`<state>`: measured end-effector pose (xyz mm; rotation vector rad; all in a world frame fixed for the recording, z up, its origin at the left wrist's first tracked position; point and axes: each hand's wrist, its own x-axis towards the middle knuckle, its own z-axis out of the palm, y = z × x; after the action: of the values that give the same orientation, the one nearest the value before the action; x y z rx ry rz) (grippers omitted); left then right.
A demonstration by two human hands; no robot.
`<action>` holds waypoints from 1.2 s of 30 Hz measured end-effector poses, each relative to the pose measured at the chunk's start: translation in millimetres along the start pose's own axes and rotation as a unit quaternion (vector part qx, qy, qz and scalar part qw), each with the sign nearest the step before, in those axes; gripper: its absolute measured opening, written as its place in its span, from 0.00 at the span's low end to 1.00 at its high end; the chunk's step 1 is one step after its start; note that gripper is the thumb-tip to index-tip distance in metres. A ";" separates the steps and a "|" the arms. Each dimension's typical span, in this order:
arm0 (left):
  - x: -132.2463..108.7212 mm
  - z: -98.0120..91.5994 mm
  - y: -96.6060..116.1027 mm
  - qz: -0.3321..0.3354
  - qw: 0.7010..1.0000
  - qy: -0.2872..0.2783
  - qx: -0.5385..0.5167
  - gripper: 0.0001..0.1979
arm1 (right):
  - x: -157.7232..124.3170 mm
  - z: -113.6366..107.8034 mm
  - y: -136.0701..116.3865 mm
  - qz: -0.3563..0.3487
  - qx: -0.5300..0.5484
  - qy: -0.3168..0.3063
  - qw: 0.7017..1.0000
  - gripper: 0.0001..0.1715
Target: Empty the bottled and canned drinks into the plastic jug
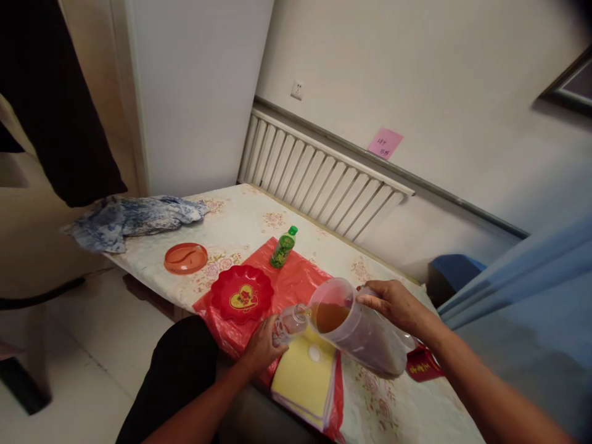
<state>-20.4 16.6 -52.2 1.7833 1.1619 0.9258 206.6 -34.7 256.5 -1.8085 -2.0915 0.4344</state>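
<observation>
My left hand (263, 350) is wrapped round a clear plastic bottle (291, 324), which tilts with its mouth toward the pitcher. My right hand (395, 302) grips the handle of a large translucent pitcher (370, 345), tipped to the left. Brown liquid (332, 317) sits at the pitcher's lip, and the lip meets the bottle's mouth. Below them lies a stack of yellow paper or cloth (305, 376) with a small white round cap (314, 353) on it. A red scalloped plate (245, 292) rests on a red plastic sheet (300, 277) left of the bottle.
A green-capped drink bottle (283, 248) stands behind the plate. An orange round lid (185, 258) and a crumpled blue-white cloth (143, 217) lie at the left. A red packet (423, 364) is at the right. A radiator (319, 169) runs behind the table; a blue curtain (531, 308) hangs right.
</observation>
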 end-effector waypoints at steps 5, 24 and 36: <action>-0.4 -0.8 0.8 0.001 1.000 0.000 -0.003 0.33 | 1.2 -0.8 -0.9 -0.009 0.010 0.010 1.000 0.23; -1.0 -4.0 6.5 0.002 1.000 -0.006 -0.004 0.33 | 3.7 -5.0 -2.1 -0.001 -0.082 -0.033 0.996 0.29; 0.2 -2.0 2.9 0.010 1.000 -0.008 -0.007 0.32 | 4.9 -8.7 -10.1 0.008 -0.119 -0.076 0.990 0.36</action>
<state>-21.0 16.5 -48.8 1.7913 1.1268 0.9284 201.0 -31.3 269.0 -1.9800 -2.3191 0.3483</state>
